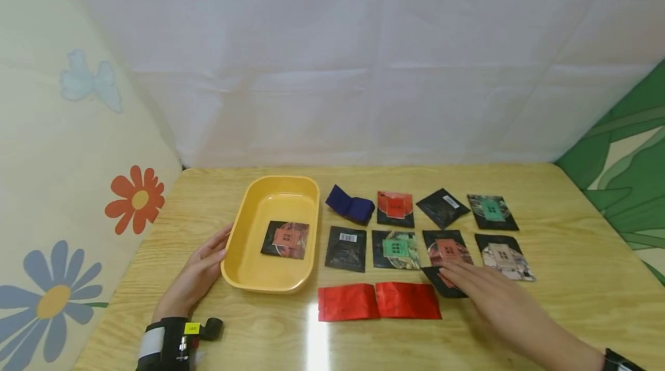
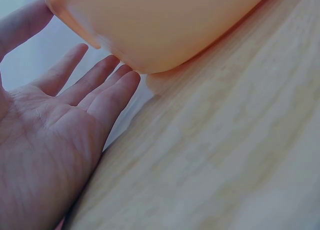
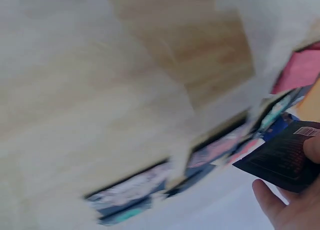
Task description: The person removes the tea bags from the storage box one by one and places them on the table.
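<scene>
My left hand rests against the left side of a yellow tray. In the left wrist view its fingers are fairly straight and touch the tray's outer wall. A black sachet with a red label lies inside the tray. On the right, my right hand pinches another black sachet above the table, just in front of a sachet with a reddish label. The right wrist view shows the held sachet with its barcode side and the thumb on it; part of the hand is cut off there.
Several more sachets lie in rows right of the tray, such as a barcode-up one and a green-labelled one. A folded dark blue packet lies behind. Two red packets lie in front. A white cloth hangs behind the table.
</scene>
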Demonstrator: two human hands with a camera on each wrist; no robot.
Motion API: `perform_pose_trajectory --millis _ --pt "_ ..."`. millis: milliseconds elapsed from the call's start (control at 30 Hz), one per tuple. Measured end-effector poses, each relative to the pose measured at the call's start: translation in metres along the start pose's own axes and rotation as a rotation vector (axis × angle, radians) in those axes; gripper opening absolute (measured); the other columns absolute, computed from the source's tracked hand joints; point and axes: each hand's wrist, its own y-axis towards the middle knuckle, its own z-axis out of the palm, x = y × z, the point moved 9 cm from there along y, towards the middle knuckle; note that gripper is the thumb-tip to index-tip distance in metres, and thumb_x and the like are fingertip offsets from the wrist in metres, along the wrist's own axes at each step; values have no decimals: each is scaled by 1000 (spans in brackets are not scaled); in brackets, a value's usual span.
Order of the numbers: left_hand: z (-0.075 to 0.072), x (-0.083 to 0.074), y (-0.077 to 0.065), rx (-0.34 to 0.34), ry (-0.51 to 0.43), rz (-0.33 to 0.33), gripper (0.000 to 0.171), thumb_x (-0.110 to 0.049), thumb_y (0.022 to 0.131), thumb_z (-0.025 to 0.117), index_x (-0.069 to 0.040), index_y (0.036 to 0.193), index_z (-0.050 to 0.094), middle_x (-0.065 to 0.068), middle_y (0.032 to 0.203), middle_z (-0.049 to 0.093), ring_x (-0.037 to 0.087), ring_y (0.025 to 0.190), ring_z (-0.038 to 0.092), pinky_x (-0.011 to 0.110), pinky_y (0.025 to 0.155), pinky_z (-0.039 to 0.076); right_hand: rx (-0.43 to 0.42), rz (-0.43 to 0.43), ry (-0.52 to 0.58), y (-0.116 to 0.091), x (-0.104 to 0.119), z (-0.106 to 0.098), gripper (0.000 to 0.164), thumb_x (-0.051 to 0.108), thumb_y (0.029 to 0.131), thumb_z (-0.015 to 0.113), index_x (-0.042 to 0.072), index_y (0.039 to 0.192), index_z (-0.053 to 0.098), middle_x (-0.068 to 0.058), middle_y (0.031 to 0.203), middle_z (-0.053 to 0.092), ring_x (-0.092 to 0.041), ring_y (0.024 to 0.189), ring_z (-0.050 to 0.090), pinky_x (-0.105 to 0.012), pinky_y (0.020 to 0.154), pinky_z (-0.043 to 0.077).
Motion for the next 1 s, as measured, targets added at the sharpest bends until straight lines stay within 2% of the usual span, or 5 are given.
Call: perform_pose_trajectory --millis 200,433,567,867,1000 --pt "-2 1 0 -13 24 -21 61 -12 105 43 -2 158 14 18 160 20 4 130 47 23 102 41 99 72 8 -15 -10 12 63 -4 75 77 7 135 60 -11 134 60 -32 118 59 -54 96 47" --pt "-3 3 0 -3 -4 -2 59 -8 105 41 0 157 14 3 150 37 5 129 48 25 102 42 86 89 28 -22 -14 16 59 -4 73 78 9 130 64 -10 128 63 -31 115 61 -54 94 47" --pt "-2 3 0 13 -18 5 60 -8 105 41 0 157 13 -2 147 40 6 130 48 25 103 42 135 148 57 -25 -18 23 50 1 79 75 11 127 66 -7 125 66 -29 112 62 -52 92 50" --pt "1 -2 -1 19 -17 29 60 -7 105 41 3 157 12 -4 144 43 5 129 49 24 102 42 299 207 159 -35 -23 47 54 24 87 75 14 138 60 -10 139 56 -33 120 58 -51 91 50" --pt "-1 -2 -1 18 -14 40 59 -6 105 41 3 156 14 -7 142 45 5 128 49 23 102 42 359 276 202 -39 -26 53 66 50 88 69 16 142 56 -10 143 53 -35 123 56 -54 93 48"
